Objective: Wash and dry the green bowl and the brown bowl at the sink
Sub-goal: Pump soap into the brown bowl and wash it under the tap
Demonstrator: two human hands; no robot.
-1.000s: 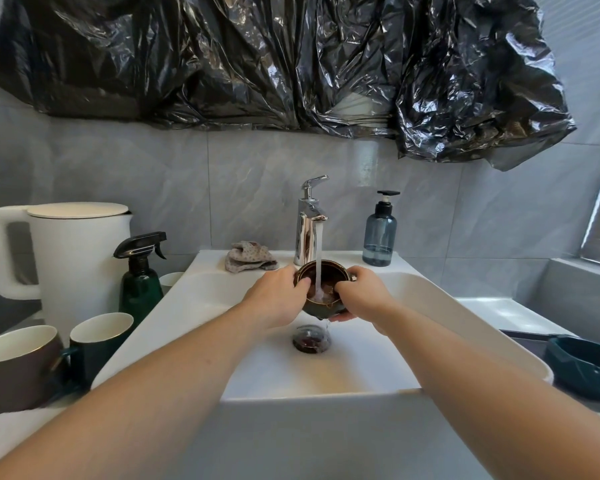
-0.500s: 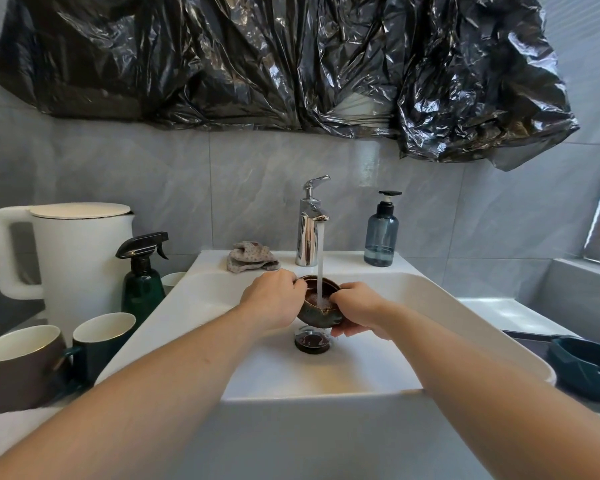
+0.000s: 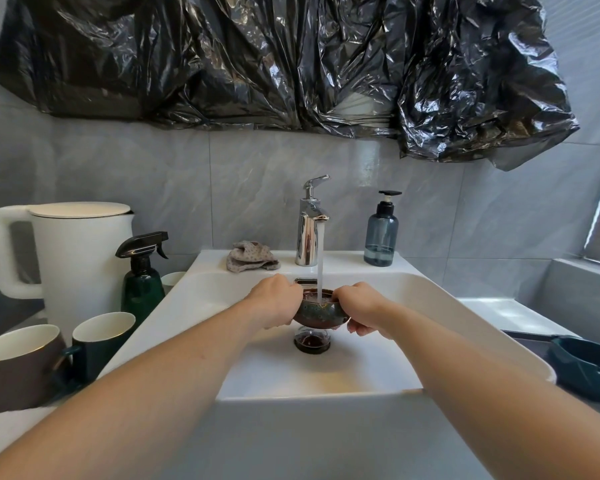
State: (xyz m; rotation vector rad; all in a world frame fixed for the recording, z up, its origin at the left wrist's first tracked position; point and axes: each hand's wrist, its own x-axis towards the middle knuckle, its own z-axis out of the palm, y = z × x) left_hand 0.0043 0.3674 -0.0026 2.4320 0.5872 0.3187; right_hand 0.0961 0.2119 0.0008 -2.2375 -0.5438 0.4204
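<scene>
Landmark: chrome tap [image 3: 309,233], a smooth mirror-bright column with a lever on top, standing on the back ledge of the sink [image 3: 465,306].
Water: a thin straight stream [image 3: 320,258] falls from the spout into the brown bowl [image 3: 321,311].
Brown bowl: small, round and glazed, dark brown inside with a speckled teal-brown outer wall; held directly below the tap's spout, above the drain [image 3: 312,342].
Left hand [image 3: 274,303]: grips the bowl's left rim, fingers curled over the edge.
Right hand [image 3: 361,308]: grips the bowl's right rim, fingers curled and wrapped beneath the bowl.
Sink: white, smooth, rectangular basin with rounded corners, spreading in front of the tap.
Drain: round dark plug in front of and below the tap.
Green bowl [image 3: 586,368]: dark teal, glossy, faceted wall; on the worktop [image 3: 520,313] far right of the tap, past the sink's rim.
Cloth [image 3: 250,256]: crumpled grey-beige fabric with small dots, on the ledge just left of the tap.
Soap bottle [image 3: 381,233]: translucent blue-grey cylinder with a black pump, right of the tap.
Spray bottle [image 3: 142,275]: dark green body, black trigger head, left of the tap.
Kettle [image 3: 73,261]: matt white, tall, broad handle, further left of the tap.
2 mugs [image 3: 59,358]: 1 brown, 1 dark green, white inside, far left of the tap.
Black plastic sheet [image 3: 291,64]: crinkled and shiny, hung on the tiled wall above the tap.
</scene>
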